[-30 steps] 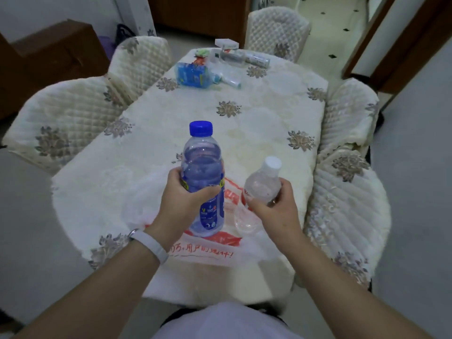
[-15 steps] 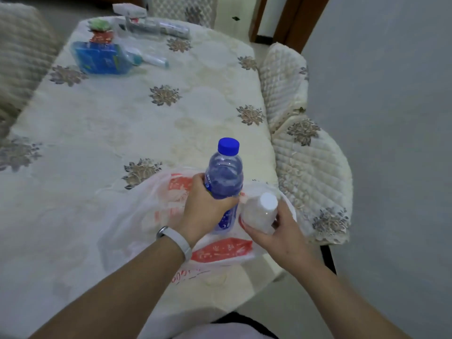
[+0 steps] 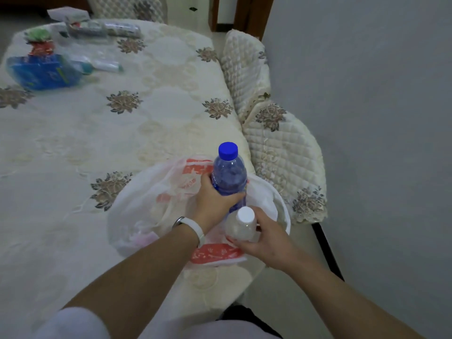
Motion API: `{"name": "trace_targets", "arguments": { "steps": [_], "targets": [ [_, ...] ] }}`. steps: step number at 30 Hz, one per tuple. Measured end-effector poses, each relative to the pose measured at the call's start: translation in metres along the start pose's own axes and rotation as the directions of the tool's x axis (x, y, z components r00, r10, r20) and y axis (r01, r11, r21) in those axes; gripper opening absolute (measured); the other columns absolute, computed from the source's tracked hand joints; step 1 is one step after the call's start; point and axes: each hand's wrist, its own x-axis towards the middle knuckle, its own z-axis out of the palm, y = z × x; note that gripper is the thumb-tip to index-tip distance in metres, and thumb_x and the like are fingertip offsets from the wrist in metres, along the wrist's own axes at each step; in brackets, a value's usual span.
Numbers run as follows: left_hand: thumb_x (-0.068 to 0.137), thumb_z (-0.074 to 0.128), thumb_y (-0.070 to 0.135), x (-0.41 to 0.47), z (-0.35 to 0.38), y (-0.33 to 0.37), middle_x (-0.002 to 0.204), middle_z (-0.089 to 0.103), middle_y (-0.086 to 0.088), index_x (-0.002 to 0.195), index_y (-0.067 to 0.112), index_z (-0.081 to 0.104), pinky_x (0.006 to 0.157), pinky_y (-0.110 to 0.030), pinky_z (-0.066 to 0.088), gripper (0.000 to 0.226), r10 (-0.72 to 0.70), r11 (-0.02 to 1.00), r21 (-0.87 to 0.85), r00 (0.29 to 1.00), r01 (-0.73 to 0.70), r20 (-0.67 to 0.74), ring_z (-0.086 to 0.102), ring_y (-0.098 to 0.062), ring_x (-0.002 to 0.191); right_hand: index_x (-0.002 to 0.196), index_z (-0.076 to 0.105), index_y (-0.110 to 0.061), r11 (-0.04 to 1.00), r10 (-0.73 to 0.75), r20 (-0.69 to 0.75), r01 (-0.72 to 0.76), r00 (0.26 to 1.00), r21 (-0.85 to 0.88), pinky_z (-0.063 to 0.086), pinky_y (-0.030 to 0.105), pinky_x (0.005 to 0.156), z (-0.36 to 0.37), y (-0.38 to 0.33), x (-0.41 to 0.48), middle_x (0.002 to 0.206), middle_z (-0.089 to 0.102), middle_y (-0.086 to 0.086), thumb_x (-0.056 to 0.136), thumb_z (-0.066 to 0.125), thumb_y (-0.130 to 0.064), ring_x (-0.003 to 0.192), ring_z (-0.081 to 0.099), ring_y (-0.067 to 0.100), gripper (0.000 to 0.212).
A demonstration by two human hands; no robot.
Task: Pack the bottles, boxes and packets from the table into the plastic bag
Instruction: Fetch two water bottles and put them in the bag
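The left hand is wrapped around the lower body of a blue-capped bottle. The right hand is curled round a smaller white-capped bottle, with its fingers on the near and right sides. Both bottles stand upright with their long axes vertical and caps toward the camera. They are just beside each other, the blue-capped one on the far side.

The plastic bag lies directly beneath both hands at the near right edge of the desk, so the coming move is probably straight down rather than across. Where its mouth lies is hard to make out under the forearms, and something pale pink shows through the film on its near left side.

The bag is thin, crinkled and translucent white with red print. It will likely sag and give no support, so the bottles may tip once let go. The blue-capped bottle is clear ribbed plastic, tinted blue and labelled. The white-capped one is cloudy, rounded and squat.

The rest of the goods lie well apart at the far left: a glossy blue packet, some tubes and a white box, all blurred. The left hand is judged the nearer to them. The desk wears a cream embroidered cloth, and a quilted chair stands to its right.
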Motion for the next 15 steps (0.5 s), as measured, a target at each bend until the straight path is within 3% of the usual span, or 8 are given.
{"name": "trace_targets", "arguments": {
  "steps": [3,8,12,15],
  "targets": [
    [0.06,0.093,0.018,0.009,0.009,0.003,0.111,0.061,0.02,0.123,0.031,0.041,0.071,-0.02,0.055,0.083,0.016,0.998,0.061,0.996,-0.022,0.087,0.065,0.001,0.095,0.113,0.049,-0.049,1.0,-0.002,-0.007,0.002,1.0,-0.004,0.049,0.013,0.08,-0.003,0.005,0.001,0.108,0.064,-0.026,0.072,0.084,-0.04,0.097,0.062,-0.007,0.054],
    [0.064,0.091,0.014,0.016,0.018,0.0,0.111,0.058,0.02,0.121,0.03,0.042,0.068,-0.013,0.052,0.077,0.053,0.987,0.139,0.982,-0.079,0.181,0.062,0.013,0.089,0.113,0.053,-0.035,0.998,-0.056,0.033,0.057,0.998,-0.034,0.052,0.035,0.086,-0.001,0.009,0.001,0.108,0.064,-0.015,0.07,0.079,-0.051,0.1,0.062,0.005,0.053],
    [0.058,0.093,0.027,0.014,0.016,-0.008,0.119,0.058,0.022,0.124,0.04,0.041,0.083,-0.022,0.054,0.086,0.078,0.975,0.191,0.982,-0.111,0.172,0.061,0.003,0.103,0.116,0.053,-0.037,0.998,-0.061,0.026,0.062,0.998,-0.022,0.051,0.029,0.088,-0.001,0.012,-0.002,0.108,0.065,-0.018,0.072,0.082,-0.044,0.1,0.062,-0.001,0.054],
    [0.062,0.093,0.021,0.009,0.012,-0.013,0.12,0.058,0.018,0.125,0.031,0.042,0.08,-0.012,0.051,0.081,0.128,0.97,0.192,0.985,-0.149,0.119,0.06,0.005,0.104,0.119,0.052,-0.035,0.998,-0.063,0.032,0.064,0.997,-0.02,0.051,0.032,0.091,-0.002,0.014,-0.004,0.11,0.065,-0.017,0.073,0.083,-0.042,0.103,0.062,0.0,0.056]
  ]
}}
